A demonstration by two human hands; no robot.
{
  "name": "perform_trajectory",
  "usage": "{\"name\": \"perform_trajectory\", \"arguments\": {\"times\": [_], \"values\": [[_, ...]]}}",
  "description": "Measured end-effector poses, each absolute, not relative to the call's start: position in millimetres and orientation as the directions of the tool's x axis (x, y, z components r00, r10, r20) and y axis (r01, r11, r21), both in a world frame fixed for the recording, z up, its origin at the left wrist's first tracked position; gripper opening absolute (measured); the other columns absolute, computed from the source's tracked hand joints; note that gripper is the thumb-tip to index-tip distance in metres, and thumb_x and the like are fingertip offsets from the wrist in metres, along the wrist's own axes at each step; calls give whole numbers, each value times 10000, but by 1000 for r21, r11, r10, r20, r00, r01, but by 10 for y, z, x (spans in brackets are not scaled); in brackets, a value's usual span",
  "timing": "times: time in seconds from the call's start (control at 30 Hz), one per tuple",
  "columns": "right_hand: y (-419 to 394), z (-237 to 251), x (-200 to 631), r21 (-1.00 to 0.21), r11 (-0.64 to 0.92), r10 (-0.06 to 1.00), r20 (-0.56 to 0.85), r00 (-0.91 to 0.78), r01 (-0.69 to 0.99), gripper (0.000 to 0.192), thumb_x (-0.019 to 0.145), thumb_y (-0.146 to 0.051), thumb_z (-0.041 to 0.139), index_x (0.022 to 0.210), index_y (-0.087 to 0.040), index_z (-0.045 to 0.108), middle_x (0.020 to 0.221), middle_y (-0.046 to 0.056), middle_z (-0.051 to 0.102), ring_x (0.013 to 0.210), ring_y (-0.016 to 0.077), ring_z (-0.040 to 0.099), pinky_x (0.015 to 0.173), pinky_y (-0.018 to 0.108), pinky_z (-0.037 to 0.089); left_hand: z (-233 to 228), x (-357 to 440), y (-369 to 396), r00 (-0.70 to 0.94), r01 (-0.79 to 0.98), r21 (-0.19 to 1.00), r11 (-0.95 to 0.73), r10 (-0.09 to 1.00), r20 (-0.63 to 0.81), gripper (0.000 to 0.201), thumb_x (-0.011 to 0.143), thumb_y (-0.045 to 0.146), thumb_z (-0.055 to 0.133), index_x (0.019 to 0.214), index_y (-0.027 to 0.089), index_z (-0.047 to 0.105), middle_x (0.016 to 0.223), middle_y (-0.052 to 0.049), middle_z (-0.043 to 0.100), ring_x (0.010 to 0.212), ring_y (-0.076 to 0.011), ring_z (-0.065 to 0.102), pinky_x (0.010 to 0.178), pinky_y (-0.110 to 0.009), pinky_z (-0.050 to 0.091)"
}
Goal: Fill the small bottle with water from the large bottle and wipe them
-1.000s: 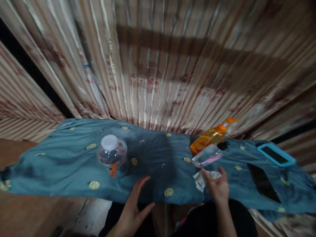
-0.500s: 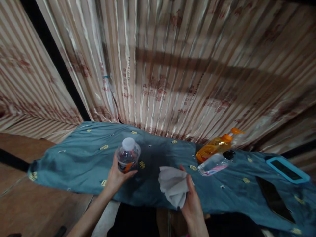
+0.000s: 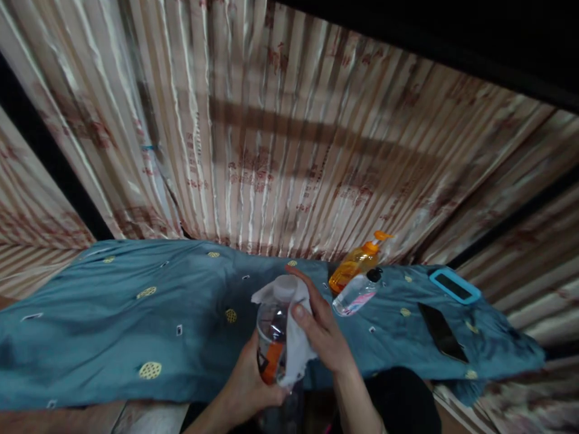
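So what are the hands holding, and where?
Left hand grips the clear bottle low on its body; right hand presses a white cloth against it.

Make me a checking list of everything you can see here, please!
Surface: teal cloth with yellow dots covers the table.
Job's things: clear water bottle, white cloth pressed on it.
Clutter: orange pump bottle, small clear bottle lying down, black phone, blue-cased phone.
Hands: left hand grips the bottle's lower part; right hand holds the cloth against it.
Cables: nothing seen.
Surroundings: striped curtain behind.
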State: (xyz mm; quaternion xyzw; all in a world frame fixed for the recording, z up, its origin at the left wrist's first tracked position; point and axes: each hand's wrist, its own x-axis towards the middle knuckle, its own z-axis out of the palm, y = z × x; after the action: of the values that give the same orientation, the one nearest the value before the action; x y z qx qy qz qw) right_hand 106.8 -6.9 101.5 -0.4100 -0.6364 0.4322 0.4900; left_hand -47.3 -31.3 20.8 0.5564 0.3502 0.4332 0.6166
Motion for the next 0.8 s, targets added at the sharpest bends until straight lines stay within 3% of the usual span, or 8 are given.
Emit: {"name": "perform_trajectory", "arguments": {"times": [0.13,0.2,0.27,0.43,0.5,0.6,0.7,0.8], "values": [[21,1007,1235,-912,-12,889,178,-422,-409,834,680,-765,666,1296,-203,631,973,77,711,934,277,661,802,382,536,394,-387,-511,705,-318,871,374,708,-47,774,568,501,855,1240,179,646,983,-91,750,953,-330,715,860,-440,564],[16,951,1258,-840,-114,879,163,-448,-531,818,664,-755,661,1263,-199,646,944,85,713,923,281,668,756,381,545,440,-328,-575,789,-337,791,511,612,-60,798,558,533,859,1244,180,654,989,-102,750,977,-350,716,887,-460,551],[2,907,1293,-813,-140,879,161,-449,-565,725,701,-646,683,1268,-197,639,962,83,717,900,261,676,742,359,543,433,-267,-591,787,-356,782,512,616,-45,768,576,508,863,1240,185,653,999,-98,748,993,-344,714,914,-460,541],[39,927,1439,-939,-5,908,139,-395,-343,556,744,-438,782,1216,-185,633,1014,67,733,863,204,695,745,293,521,300,-185,-412,595,-314,933,177,802,48,579,605,377,823,1122,185,646,921,-46,736,880,-273,707,850,-397,564],[60,949,1425,-977,122,955,164,-249,-176,538,740,-420,818,1182,-189,617,1001,49,735,829,171,685,723,262,516,249,-179,-277,487,-156,987,29,872,51,559,592,284,797,1115,191,622,879,-22,726,818,-243,696,801,-369,573],[61,902,1270,-967,252,964,249,90,-26,583,767,-419,808,1245,-193,565,1036,48,723,843,160,672,745,263,532,169,-169,-55,300,49,990,-134,947,113,693,580,204,765,1241,193,560,988,-43,734,905,-255,706,854,-386,579],[48,679,1039,-956,293,887,282,366,27,721,796,-453,785,1386,-193,463,1178,86,686,978,189,666,869,308,533,55,-151,134,167,129,958,-257,958,235,713,593,221,764,1273,189,552,1154,-92,715,1043,-289,702,928,-420,573],[34,292,831,-935,341,837,348,422,95,736,882,-496,685,1460,-169,367,1438,162,528,1245,227,574,1071,365,445,-79,-138,249,93,147,935,-322,946,311,632,636,254,763,1239,176,591,1280,-140,674,1161,-317,671,1005,-440,544]]}}
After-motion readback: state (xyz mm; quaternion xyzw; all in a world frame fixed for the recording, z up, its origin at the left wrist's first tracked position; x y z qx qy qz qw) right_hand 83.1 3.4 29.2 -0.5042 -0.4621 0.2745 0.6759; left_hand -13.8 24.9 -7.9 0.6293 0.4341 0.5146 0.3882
